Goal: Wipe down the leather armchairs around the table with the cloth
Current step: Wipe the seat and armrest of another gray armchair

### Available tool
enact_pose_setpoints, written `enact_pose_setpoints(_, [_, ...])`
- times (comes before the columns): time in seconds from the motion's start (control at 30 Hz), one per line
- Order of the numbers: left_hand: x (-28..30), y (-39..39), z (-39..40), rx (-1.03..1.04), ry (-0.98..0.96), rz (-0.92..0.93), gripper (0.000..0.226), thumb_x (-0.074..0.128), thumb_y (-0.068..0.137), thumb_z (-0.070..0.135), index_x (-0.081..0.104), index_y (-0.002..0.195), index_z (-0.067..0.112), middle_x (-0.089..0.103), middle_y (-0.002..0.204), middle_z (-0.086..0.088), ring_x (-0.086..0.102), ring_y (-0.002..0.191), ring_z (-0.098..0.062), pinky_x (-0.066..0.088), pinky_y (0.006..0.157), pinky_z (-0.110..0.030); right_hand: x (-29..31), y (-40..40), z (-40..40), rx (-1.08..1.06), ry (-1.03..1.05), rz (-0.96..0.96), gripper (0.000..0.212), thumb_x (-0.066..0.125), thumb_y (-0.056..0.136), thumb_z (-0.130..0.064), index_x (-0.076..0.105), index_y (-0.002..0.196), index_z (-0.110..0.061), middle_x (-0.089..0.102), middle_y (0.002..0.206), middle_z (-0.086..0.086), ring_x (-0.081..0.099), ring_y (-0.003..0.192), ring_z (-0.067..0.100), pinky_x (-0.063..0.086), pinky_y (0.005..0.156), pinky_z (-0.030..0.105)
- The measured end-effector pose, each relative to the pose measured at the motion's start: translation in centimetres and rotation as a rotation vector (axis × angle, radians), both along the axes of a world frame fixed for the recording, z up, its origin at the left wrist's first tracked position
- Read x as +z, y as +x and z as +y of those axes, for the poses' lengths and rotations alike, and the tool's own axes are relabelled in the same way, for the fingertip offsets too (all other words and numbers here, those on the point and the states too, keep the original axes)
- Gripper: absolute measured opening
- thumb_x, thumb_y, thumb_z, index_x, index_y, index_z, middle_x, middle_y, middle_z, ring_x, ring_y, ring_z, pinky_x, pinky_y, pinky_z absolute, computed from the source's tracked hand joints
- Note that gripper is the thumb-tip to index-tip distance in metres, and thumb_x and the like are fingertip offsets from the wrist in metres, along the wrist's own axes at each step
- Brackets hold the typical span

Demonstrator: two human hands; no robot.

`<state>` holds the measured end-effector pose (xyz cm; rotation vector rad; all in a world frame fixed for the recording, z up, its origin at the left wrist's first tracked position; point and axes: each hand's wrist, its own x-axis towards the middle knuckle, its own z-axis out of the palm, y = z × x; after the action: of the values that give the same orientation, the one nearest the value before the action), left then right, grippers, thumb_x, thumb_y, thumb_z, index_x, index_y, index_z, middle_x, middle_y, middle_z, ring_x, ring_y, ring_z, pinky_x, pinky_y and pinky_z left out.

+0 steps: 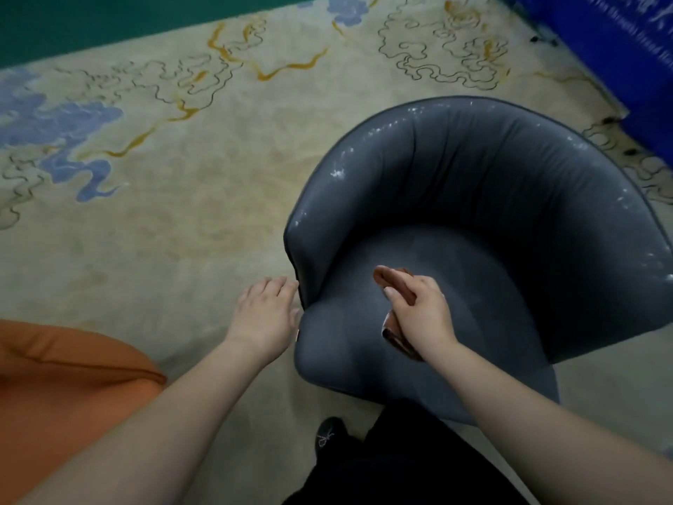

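Observation:
A grey-blue leather armchair (473, 184) with a curved back stands before me, white scuffs along its rim. My right hand (422, 311) holds a brown cloth (397, 286) over the seat cushion, fingers curled round it, with cloth ends showing above and below the hand. My left hand (266, 315) rests with relaxed fingers against the front end of the chair's left arm.
An orange armchair (65, 377) fills the lower left corner. A beige carpet (182, 213) with blue and gold cloud patterns covers the floor. A blue drape (626, 49) hangs at the upper right. My dark trousers and shoe (327, 435) show below the seat.

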<state>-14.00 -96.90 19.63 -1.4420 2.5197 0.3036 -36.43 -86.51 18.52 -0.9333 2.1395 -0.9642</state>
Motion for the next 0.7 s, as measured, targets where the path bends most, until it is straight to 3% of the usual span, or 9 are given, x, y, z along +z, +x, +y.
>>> enact_pose_setpoints(0.33, [-0.8,-1.9,-5.7,0.125,0.065,0.052,0.053,0.040,0.098,0.039,0.029,0.148,0.026,0.030,0.153,0.001,0.025,0.139,-0.021,0.021,0.113,-0.036,0.2,-3.5,-4.1,-0.048,-0.051,-0.081,0.028,0.065,0.091,-0.029,0.066,0.118,-0.034,0.054,0.107,-0.017,0.054,0.110,0.006,0.034,0.095,0.018])
enact_pose_setpoints(0.7, [-0.7,-2.9,-15.2,-0.044,0.086,0.067,0.056,0.040,0.097,0.040,0.023,0.149,0.030,0.026,0.155,-0.001,0.027,0.138,-0.023,0.025,0.111,-0.036,-0.5,-1.0,-9.6,-0.195,-0.044,-0.083,0.027,0.065,0.091,-0.029,0.066,0.117,-0.036,0.054,0.107,-0.017,0.054,0.110,0.009,0.038,0.097,0.024])
